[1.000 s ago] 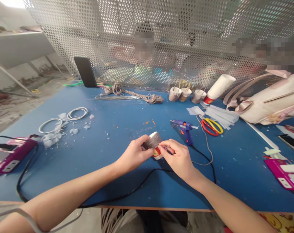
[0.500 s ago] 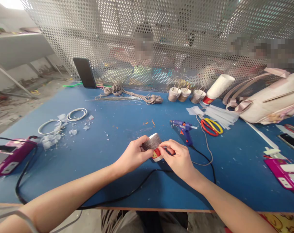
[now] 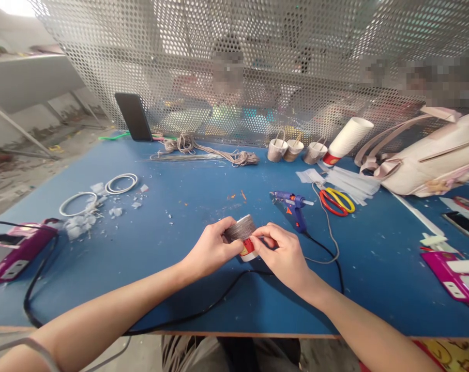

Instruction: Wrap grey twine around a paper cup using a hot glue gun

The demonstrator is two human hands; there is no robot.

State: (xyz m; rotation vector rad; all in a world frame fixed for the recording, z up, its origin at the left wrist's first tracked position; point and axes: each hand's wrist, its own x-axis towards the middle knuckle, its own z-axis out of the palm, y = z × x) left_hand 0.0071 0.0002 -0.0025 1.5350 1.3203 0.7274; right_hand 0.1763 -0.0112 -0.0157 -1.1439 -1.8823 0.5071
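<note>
- While the blue table (image 3: 195, 305) is lying beneath, the left hand (image 3: 209, 250) is curling around the cup's left side, gripping it.
- The right hand (image 3: 283, 253) is pinching its fingertips together at the cup's right; any strand between them is too small to tell.
- The glue gun (image 3: 292, 206) is lying beyond the right hand.
- The cup (image 3: 248, 250) is tilting between both hands, wrapped end pointing away.
- Thin cord (image 3: 328, 222) is curving right of the gun.
</note>
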